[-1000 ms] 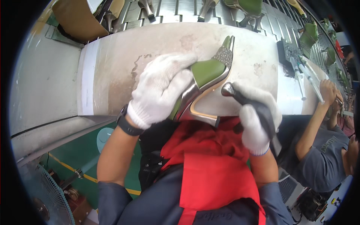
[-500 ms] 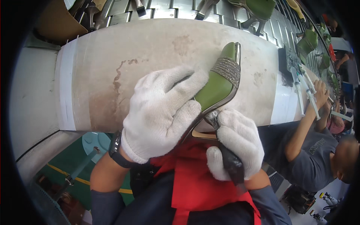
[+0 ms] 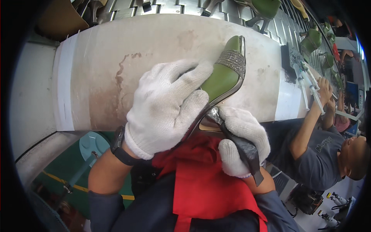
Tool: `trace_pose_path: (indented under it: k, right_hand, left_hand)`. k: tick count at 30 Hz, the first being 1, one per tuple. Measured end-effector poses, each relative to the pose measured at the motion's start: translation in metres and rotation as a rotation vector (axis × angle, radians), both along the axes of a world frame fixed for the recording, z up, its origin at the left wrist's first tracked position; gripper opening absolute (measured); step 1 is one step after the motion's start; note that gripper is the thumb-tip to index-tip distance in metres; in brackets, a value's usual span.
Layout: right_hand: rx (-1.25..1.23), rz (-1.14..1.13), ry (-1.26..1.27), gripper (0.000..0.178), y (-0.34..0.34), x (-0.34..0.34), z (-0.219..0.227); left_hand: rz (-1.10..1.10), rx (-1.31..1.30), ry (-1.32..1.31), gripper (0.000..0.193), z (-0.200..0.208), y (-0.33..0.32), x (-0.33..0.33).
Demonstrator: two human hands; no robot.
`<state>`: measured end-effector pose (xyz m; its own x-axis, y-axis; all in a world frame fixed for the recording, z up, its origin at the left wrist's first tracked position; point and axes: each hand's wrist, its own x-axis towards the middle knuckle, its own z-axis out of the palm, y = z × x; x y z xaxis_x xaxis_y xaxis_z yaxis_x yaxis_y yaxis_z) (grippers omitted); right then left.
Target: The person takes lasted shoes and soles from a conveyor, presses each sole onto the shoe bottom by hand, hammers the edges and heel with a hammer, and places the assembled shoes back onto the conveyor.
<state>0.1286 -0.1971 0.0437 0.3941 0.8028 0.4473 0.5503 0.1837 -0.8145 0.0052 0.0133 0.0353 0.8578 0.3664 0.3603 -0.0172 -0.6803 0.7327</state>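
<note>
A green high-heeled shoe [image 3: 221,80] with a glittering band across its front lies tilted over the near edge of the pale worktable, toe pointing away from me. My left hand [image 3: 166,106], in a white knit glove, is wrapped over its upper and rear part, hiding much of it. Gloved as well, my right hand [image 3: 247,135] grips a dark tool [image 3: 240,147] with a flat, strap-like tail and a rounded, silvery-grey head. That head is against or very near the sole edge at the arch; I cannot tell if it touches. The tool's exact kind is unclear.
Beyond the worktable [image 3: 154,38], a metal slatted conveyor [image 3: 174,8] carries more green heeled shoes [image 3: 266,8]. Several syringes [image 3: 311,83] lie at the right beside a dark block [image 3: 290,58]. A co-worker [image 3: 319,150] sits to the right, hands near the syringes. A brown container [image 3: 58,17] stands far left.
The view has shifted slightly, and the scene sits a little higher. The tool's tail has swung right and shows more. My left hand keeps its hold on the shoe.
</note>
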Motion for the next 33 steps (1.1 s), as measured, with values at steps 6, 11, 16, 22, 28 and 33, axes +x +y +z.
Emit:
trace_pose_path:
  k: [6,11,16,22,28,33]
  right_hand:
    - [-0.056,0.043,-0.007,0.047,0.008,0.005,0.009]
    - [-0.049,-0.010,-0.125,0.041,0.016,0.001,0.027]
    - [-0.173,0.140,0.392,0.033,0.006,0.025,0.032]
    - [0.027,-0.187,0.645,0.028,-0.008,0.070,0.048]
    - [-0.214,-0.019,0.526,0.018,0.022,0.097,0.048]
    - [-0.124,-0.047,0.634,0.015,0.069,0.132,0.043]
  left_hand:
    - [0.015,0.054,0.004,0.043,0.001,0.000,0.000]
    - [0.017,0.057,0.013,0.043,0.008,-0.003,0.004]
    - [-0.029,0.104,0.112,0.050,0.018,-0.001,0.014]
    - [0.000,0.146,0.359,0.082,0.039,-0.013,0.060]
    - [0.022,0.070,0.406,0.065,0.038,-0.020,0.080]
    - [0.033,0.120,0.395,0.076,0.034,-0.016,0.073]
